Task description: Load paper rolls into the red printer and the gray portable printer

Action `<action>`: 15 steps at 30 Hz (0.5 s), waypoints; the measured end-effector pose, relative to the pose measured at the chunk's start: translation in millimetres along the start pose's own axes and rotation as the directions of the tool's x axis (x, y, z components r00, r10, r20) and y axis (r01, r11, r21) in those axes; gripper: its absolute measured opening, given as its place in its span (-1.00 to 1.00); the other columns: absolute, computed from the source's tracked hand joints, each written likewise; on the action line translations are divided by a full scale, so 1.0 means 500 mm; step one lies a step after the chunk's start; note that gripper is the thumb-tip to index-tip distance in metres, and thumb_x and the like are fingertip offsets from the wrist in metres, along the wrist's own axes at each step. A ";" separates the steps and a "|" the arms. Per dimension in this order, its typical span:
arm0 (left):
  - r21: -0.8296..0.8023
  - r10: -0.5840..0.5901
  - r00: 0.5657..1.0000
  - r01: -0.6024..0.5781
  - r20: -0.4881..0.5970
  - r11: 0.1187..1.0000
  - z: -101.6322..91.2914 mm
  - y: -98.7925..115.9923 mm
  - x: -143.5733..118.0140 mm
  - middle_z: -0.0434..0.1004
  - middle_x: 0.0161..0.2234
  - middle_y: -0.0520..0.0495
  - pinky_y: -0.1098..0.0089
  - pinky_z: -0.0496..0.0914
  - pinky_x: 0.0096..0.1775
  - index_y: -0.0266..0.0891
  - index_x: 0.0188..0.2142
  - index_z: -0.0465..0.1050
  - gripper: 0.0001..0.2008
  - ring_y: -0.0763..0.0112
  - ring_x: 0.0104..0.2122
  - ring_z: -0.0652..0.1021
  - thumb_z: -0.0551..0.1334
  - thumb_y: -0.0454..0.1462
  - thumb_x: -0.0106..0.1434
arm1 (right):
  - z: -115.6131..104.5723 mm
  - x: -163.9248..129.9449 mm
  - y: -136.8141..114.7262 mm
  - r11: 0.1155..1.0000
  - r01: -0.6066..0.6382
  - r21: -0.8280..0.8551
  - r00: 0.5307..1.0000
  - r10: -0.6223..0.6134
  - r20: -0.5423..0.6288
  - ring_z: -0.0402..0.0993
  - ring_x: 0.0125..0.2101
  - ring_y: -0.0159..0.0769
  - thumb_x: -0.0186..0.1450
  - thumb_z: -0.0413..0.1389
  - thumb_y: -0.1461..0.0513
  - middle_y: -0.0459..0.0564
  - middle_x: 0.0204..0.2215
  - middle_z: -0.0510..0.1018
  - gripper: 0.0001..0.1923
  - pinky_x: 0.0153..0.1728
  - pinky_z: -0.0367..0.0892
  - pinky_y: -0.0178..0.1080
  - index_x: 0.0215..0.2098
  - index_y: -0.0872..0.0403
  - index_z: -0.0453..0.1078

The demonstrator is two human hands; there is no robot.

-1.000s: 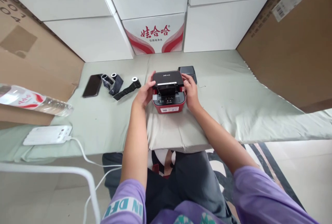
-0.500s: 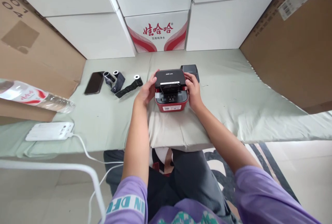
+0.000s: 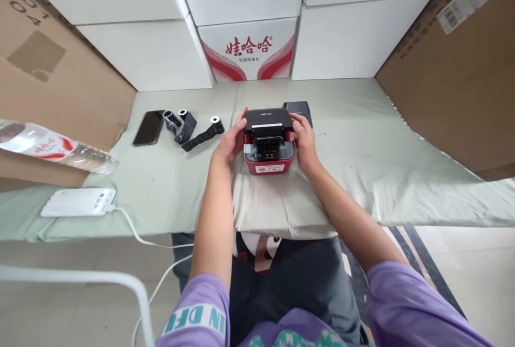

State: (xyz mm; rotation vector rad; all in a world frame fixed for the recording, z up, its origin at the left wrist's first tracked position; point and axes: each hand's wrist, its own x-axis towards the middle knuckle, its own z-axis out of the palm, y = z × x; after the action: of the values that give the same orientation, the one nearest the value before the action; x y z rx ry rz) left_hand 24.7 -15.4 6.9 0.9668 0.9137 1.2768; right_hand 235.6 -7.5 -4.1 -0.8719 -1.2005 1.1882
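Note:
A small red printer (image 3: 269,160) with a black hinged lid (image 3: 267,120) sits on the pale green cloth (image 3: 362,138) in front of me. My left hand (image 3: 230,143) grips the printer's left side with the fingers up at the lid edge. My right hand (image 3: 304,140) holds the right side, fingers on the lid's right corner. The lid is tilted partly down over the open compartment. A dark grey box (image 3: 298,109) lies just behind the printer, partly hidden by my right hand.
Left of the printer lie several black ribbon rolls (image 3: 198,133) and a black phone (image 3: 148,127). A water bottle (image 3: 56,148) and a white power strip (image 3: 78,202) with its cable are at the far left. Cardboard and white boxes (image 3: 249,49) wall the back and sides.
The black lid has swung lower over the printer's compartment while both hands stayed on its sides. The view shifted slightly.

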 end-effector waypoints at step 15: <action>0.058 -0.032 0.999 0.029 0.044 0.998 -0.004 -0.002 -0.006 0.44 0.28 -0.02 0.11 0.51 0.12 -0.02 0.38 0.22 -0.10 0.09 0.15 0.55 0.26 -0.26 -0.01 | -0.022 0.017 0.032 0.987 0.036 -0.155 0.998 -0.029 0.051 0.45 0.13 -0.05 0.16 0.10 0.15 -0.01 0.16 0.51 -0.46 0.07 0.49 0.00 0.14 -0.12 0.35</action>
State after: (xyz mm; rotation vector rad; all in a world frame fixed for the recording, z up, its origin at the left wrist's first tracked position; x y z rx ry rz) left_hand 22.9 -18.1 5.6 1.0191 0.9306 1.2041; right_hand 242.7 5.1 -19.9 -0.9408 -1.3565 1.1055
